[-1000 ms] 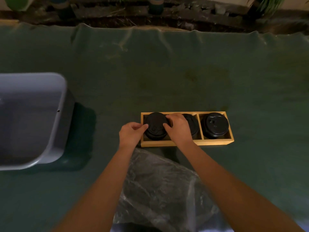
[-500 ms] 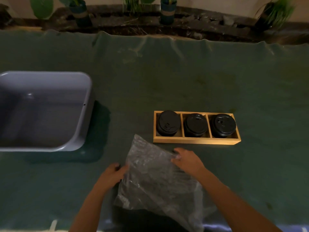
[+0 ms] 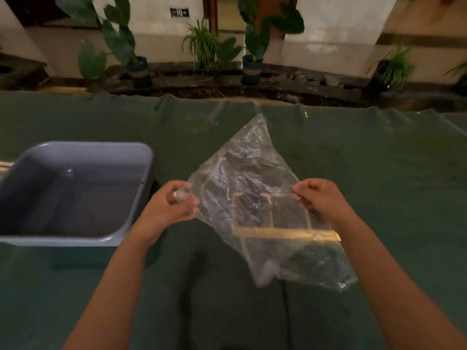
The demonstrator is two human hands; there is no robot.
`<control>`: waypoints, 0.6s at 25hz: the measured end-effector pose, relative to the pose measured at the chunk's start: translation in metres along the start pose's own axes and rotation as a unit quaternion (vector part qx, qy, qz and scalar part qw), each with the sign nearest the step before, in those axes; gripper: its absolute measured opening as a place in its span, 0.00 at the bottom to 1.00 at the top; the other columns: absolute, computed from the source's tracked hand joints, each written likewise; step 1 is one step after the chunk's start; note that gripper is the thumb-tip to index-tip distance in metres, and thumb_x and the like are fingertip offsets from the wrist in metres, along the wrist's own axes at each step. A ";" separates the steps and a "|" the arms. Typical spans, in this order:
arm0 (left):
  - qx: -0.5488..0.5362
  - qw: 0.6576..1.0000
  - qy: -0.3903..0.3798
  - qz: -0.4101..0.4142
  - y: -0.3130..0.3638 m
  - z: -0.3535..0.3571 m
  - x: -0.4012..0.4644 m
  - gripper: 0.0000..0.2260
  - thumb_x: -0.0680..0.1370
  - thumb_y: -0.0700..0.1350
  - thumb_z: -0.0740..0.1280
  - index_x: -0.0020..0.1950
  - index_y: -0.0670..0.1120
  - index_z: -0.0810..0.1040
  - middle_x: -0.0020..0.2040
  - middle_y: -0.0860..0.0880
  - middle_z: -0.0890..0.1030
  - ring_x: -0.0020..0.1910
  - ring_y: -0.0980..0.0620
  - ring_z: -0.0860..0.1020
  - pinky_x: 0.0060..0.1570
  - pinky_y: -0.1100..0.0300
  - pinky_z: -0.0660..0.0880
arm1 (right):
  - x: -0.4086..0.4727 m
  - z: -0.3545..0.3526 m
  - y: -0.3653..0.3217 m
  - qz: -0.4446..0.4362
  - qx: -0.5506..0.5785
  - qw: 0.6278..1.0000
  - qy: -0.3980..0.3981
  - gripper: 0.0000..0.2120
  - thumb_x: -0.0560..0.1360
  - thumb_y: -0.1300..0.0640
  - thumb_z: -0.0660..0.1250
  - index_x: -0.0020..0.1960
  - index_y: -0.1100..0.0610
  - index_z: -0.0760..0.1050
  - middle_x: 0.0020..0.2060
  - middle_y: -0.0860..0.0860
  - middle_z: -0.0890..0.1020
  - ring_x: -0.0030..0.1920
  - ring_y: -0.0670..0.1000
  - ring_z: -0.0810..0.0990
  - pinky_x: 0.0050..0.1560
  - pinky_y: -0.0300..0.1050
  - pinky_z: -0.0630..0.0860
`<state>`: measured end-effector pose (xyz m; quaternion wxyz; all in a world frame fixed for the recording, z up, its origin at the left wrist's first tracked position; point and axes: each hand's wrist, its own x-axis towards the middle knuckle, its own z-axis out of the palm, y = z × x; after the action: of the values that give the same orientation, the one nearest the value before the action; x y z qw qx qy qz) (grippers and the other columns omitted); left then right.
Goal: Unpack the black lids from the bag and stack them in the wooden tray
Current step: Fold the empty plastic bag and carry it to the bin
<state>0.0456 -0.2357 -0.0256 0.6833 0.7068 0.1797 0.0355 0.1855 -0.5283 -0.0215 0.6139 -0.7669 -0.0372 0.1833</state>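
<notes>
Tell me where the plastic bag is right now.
In the head view the plastic bag is held up right of centre between the left hand and right hand, in front of the wooden tray, right of the grey tub.

1. A clear, crinkled plastic bag [image 3: 255, 173] is held up in the air, spread flat and tilted like a diamond, one corner pointing up and away.
2. A wooden tray [image 3: 285, 232] with compartments lies on the surface behind it, seen blurred through the plastic.
3. Dark shapes, apparently black lids [image 3: 249, 205], sit in the compartments, indistinct.
</notes>
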 end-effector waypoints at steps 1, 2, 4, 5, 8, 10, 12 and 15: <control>-0.011 0.999 0.022 0.027 0.009 0.006 0.003 0.08 0.73 0.39 0.68 0.48 0.50 0.77 0.37 0.52 0.81 0.37 0.54 0.81 0.40 0.60 0.81 | 0.001 -0.007 -0.003 -0.005 0.001 1.000 0.004 0.08 0.73 0.63 0.67 0.35 0.58 0.78 0.20 0.45 0.78 0.19 0.40 0.70 0.21 0.30 0.66; -0.013 0.998 0.038 0.054 0.019 0.013 0.006 0.05 0.74 0.39 0.67 0.46 0.49 0.78 0.34 0.53 0.81 0.34 0.55 0.80 0.39 0.61 0.80 | 0.001 -0.014 -0.007 -0.011 0.001 1.000 0.009 0.09 0.73 0.62 0.67 0.34 0.57 0.78 0.20 0.45 0.77 0.20 0.41 0.70 0.21 0.31 0.66; -0.009 0.993 0.064 0.100 0.037 0.028 0.013 0.07 0.76 0.40 0.64 0.41 0.47 0.80 0.31 0.53 0.81 0.31 0.57 0.79 0.36 0.63 0.79 | 0.002 -0.030 -0.011 -0.019 -0.001 1.000 0.019 0.09 0.72 0.60 0.68 0.33 0.56 0.79 0.22 0.46 0.77 0.23 0.44 0.69 0.24 0.35 0.64; -0.009 0.989 0.084 0.121 0.047 0.034 0.016 0.10 0.77 0.39 0.63 0.38 0.46 0.81 0.29 0.53 0.81 0.29 0.58 0.78 0.35 0.65 0.78 | 0.001 -0.038 -0.012 -0.025 -0.002 0.999 0.029 0.10 0.73 0.59 0.68 0.33 0.56 0.79 0.23 0.47 0.77 0.24 0.45 0.69 0.26 0.36 0.64; 0.003 0.979 0.136 0.154 0.072 0.042 0.029 0.13 0.78 0.40 0.61 0.36 0.45 0.80 0.25 0.54 0.80 0.25 0.60 0.76 0.32 0.69 0.76 | -0.005 -0.063 -0.011 -0.057 0.003 0.995 0.086 0.13 0.75 0.58 0.65 0.32 0.57 0.79 0.21 0.45 0.77 0.22 0.42 0.70 0.24 0.33 0.67; -0.018 0.979 0.142 0.142 0.088 0.046 0.039 0.13 0.79 0.43 0.59 0.39 0.45 0.80 0.25 0.53 0.81 0.26 0.59 0.77 0.32 0.68 0.77 | -0.011 -0.076 -0.012 -0.068 0.010 0.991 0.111 0.14 0.75 0.57 0.65 0.31 0.56 0.78 0.20 0.46 0.77 0.21 0.40 0.70 0.22 0.31 0.68; -0.150 0.980 0.097 0.083 0.100 0.057 0.046 0.16 0.80 0.52 0.56 0.48 0.43 0.78 0.34 0.51 0.84 0.34 0.57 0.81 0.38 0.63 0.79 | -0.013 -0.081 -0.014 -0.067 0.043 0.990 0.120 0.14 0.76 0.58 0.63 0.33 0.56 0.78 0.20 0.46 0.78 0.20 0.40 0.72 0.22 0.30 0.69; -0.146 0.988 -0.047 -0.014 0.099 0.091 0.048 0.35 0.67 0.69 0.63 0.66 0.49 0.67 0.55 0.47 0.82 0.53 0.49 0.81 0.51 0.52 0.76 | -0.012 -0.086 -0.021 -0.076 0.118 0.982 0.128 0.12 0.78 0.59 0.59 0.40 0.56 0.78 0.28 0.47 0.84 0.27 0.43 0.78 0.30 0.34 0.76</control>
<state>0.1379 -0.3083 0.0558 0.7874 0.5977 0.1496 0.0185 0.2059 -0.6060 0.0165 0.7120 -0.7011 0.0056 0.0400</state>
